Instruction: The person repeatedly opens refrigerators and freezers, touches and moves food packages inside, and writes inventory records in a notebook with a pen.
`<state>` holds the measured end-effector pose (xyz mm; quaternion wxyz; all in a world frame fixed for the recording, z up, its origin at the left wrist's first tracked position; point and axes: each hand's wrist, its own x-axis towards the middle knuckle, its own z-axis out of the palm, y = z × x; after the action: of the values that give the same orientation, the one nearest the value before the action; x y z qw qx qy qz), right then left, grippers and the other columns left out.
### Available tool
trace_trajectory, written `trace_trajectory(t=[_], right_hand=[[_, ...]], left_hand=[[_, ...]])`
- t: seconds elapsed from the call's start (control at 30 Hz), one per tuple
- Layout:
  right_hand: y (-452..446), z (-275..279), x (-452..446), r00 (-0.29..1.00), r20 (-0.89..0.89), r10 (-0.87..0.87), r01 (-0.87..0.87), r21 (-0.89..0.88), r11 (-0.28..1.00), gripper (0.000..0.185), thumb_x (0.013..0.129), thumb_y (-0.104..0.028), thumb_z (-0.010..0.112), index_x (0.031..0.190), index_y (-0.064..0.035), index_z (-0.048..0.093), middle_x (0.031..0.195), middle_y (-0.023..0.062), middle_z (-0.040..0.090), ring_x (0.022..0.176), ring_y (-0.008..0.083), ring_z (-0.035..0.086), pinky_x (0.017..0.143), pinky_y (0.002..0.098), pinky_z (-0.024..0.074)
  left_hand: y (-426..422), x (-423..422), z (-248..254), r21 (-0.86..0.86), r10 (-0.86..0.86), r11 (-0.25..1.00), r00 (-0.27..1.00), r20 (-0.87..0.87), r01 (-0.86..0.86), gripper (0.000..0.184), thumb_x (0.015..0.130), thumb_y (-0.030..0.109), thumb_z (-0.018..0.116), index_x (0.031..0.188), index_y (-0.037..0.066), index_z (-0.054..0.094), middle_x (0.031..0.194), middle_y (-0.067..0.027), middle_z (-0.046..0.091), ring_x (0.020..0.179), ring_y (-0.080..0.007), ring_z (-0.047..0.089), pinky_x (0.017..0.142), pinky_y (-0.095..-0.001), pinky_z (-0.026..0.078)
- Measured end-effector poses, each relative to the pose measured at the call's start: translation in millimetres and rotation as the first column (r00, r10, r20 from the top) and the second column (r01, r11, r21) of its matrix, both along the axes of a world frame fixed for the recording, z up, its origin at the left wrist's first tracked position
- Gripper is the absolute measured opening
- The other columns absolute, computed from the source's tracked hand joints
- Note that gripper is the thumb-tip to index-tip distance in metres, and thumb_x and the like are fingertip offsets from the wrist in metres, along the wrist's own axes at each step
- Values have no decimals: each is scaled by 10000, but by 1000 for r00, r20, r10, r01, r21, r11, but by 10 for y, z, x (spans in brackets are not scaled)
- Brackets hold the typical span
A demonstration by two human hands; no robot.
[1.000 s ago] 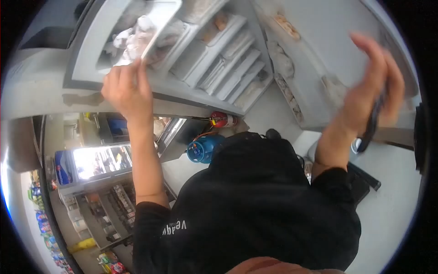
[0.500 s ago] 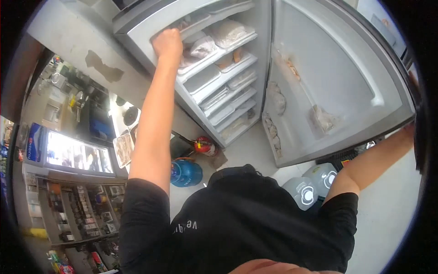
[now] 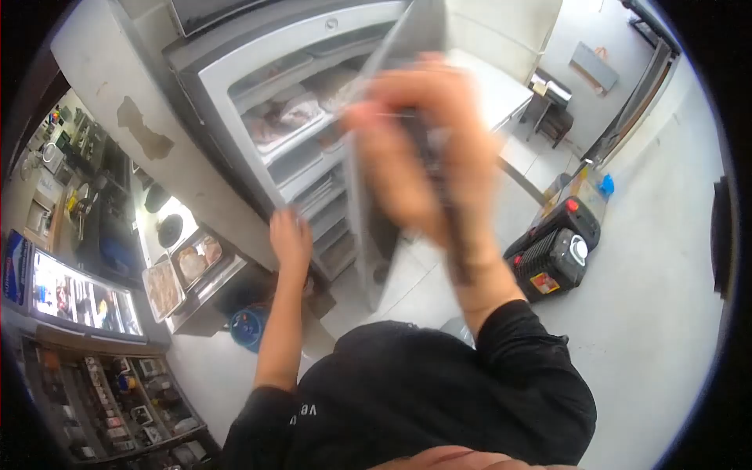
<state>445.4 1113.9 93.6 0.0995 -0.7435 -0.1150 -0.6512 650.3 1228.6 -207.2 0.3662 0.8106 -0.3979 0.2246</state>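
Note:
The freezer [image 3: 331,25] stands in front of me with its door [image 3: 362,243] partly swung in, now seen nearly edge-on. My right hand [image 3: 427,149], smeared by motion, is curled around the door's outer edge, with a dark strip running past the palm. My left hand [image 3: 291,235] is at the freezer's lower left front edge, fingers partly extended and holding nothing. Frosty wrapped packs [image 3: 298,113] lie on an upper shelf inside. Lower shelves [image 3: 301,166] show between the frame and the door.
At the left, a steel counter [image 3: 205,291] bears trays of food [image 3: 164,290]. Under it is a blue water jug [image 3: 247,329]. Black jerrycans [image 3: 551,262] stand on the floor at right. A white table [image 3: 489,86] is behind the door, and a lit display fridge [image 3: 86,298] far left.
The door has swung from wide open to partly closed, my right hand moving inward with it. My left hand has dropped from the upper shelves to the lower left edge.

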Motion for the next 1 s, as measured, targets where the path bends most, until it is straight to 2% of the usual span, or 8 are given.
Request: trace_trajectory(t=[0.13,0.2,0.3,0.4,0.53,0.63,0.77,1.0], right_hand=[[302,31,940,997,43,56,-56,3,998,177,782,-141,738,862,-66,598,791,99,597,790,310,567,771,419,454],[324,0,1279,994,20,110,-110,-6,994,199,782,-182,719,865,-56,589,834,131,589,848,329,567,837,440,439],[250,-113,1447,913,72,401,-404,28,915,239,787,-222,708,891,-46,584,915,176,582,932,348,577,927,468,446],[-108,-374,1079,878,210,431,-406,-152,901,309,824,-299,715,971,-48,612,954,170,598,949,351,624,801,428,525],[-1269,-814,413,865,-134,484,-501,-162,850,434,784,-408,732,996,-43,636,793,60,563,779,242,600,601,333,503],[-2341,-1031,-157,886,-293,359,-417,-167,893,490,776,-429,726,1027,-13,662,853,92,587,782,263,617,584,320,510],[-3619,-1176,-865,953,-244,180,-219,-144,965,457,753,-398,738,997,-20,660,797,58,558,691,213,586,513,292,471],[-5462,-1412,-1630,934,-343,-103,112,6,994,294,784,-269,763,957,-56,657,750,15,554,634,159,564,477,272,447]], left_hand=[[477,-419,-814,454,159,890,959,-235,-36,221,815,224,639,936,40,624,931,-176,644,905,-374,622,818,-479,485],[530,-537,-1075,513,75,817,833,-548,264,260,826,310,632,880,58,663,896,-178,682,898,-362,659,829,-497,493],[286,-736,-1020,626,94,629,755,-649,461,331,838,388,625,891,66,678,940,-180,698,966,-351,663,835,-482,495],[-151,-763,-1142,709,91,566,822,-562,421,369,834,454,645,986,122,700,948,-87,721,945,-303,676,840,-477,491],[-829,-799,-1120,609,-156,678,890,-429,412,385,848,464,649,979,104,694,955,-101,715,939,-318,673,839,-482,483],[-1596,-772,-1177,675,-152,563,863,-482,476,354,849,401,685,966,67,678,953,-138,700,916,-321,662,844,-454,497],[-3031,-1120,-701,716,-246,466,853,-460,520,316,881,337,657,975,36,654,956,-157,674,900,-316,650,829,-430,505],[-5774,-1823,-477,232,-658,649,688,-307,725,292,943,288,550,1029,19,624,965,-162,632,901,-302,637,786,-412,507]])
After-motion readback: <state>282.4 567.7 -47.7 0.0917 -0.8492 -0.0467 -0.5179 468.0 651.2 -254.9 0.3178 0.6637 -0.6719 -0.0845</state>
